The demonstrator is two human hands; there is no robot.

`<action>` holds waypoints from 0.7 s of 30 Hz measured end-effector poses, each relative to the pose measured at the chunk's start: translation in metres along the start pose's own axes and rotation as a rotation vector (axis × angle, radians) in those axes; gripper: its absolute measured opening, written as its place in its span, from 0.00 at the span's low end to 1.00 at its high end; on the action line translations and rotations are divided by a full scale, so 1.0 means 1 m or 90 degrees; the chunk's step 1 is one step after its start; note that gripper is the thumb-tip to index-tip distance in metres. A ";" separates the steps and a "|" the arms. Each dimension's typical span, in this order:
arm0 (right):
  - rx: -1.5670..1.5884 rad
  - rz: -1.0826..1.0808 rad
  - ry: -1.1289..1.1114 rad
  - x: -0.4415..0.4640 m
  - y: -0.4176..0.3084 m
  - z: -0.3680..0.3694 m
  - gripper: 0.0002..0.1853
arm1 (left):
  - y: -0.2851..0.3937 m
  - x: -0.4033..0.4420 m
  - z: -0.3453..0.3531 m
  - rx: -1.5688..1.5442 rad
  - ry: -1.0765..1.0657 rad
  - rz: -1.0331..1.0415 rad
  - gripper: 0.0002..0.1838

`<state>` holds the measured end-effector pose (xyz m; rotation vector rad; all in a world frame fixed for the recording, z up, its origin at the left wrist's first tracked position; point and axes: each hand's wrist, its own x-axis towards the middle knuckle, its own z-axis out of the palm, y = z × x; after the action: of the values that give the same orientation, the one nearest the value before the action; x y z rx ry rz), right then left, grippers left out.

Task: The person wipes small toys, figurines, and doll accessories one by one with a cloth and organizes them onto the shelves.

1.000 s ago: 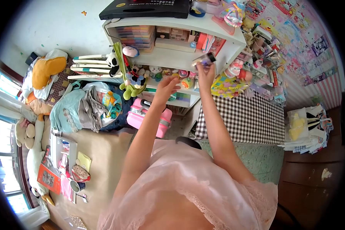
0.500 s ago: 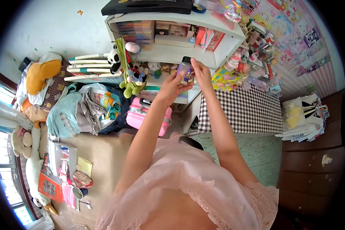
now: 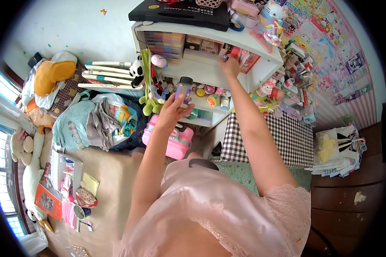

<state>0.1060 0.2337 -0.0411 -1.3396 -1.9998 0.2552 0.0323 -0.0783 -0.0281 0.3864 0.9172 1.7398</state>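
Observation:
My left hand (image 3: pixel 174 112) is closed around the lower part of a small clear bottle (image 3: pixel 184 91) with a black lid and a purple label. It holds the bottle upright in front of the shelf. My right hand (image 3: pixel 230 66) reaches into the upper compartment of the white shelf unit (image 3: pixel 206 69). Its fingers are bent at a cluster of small items, among them a coral-pink one (image 3: pixel 234 51). What the fingertips hold there is too small and partly hidden to name. A red picture box (image 3: pixel 249 62) stands just right of that hand.
Beside the shelf hang a panda plush (image 3: pixel 137 70) and a green plush (image 3: pixel 150 105). A pink case (image 3: pixel 169 143) stands below my left forearm. A checkered cloth (image 3: pixel 283 139) covers the table at right. A black marker case (image 3: pixel 180 16) lies on top of the shelf.
My right hand has left the bottle and moved up into the upper compartment. My left hand has moved left, still holding the bottle. The camera view has shifted slightly.

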 end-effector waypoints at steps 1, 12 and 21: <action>0.010 0.014 -0.005 -0.001 -0.002 0.000 0.16 | 0.000 0.002 -0.002 0.003 -0.002 0.000 0.23; 0.395 -0.249 0.014 -0.072 -0.055 -0.104 0.13 | 0.004 0.030 0.013 0.021 -0.020 -0.013 0.24; 0.108 -0.253 0.247 -0.010 -0.076 -0.163 0.15 | -0.016 0.040 0.056 0.044 -0.095 -0.051 0.24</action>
<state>0.1589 0.1562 0.1131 -0.7918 -1.8156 -0.0210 0.0649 -0.0179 -0.0102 0.5115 0.8743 1.5869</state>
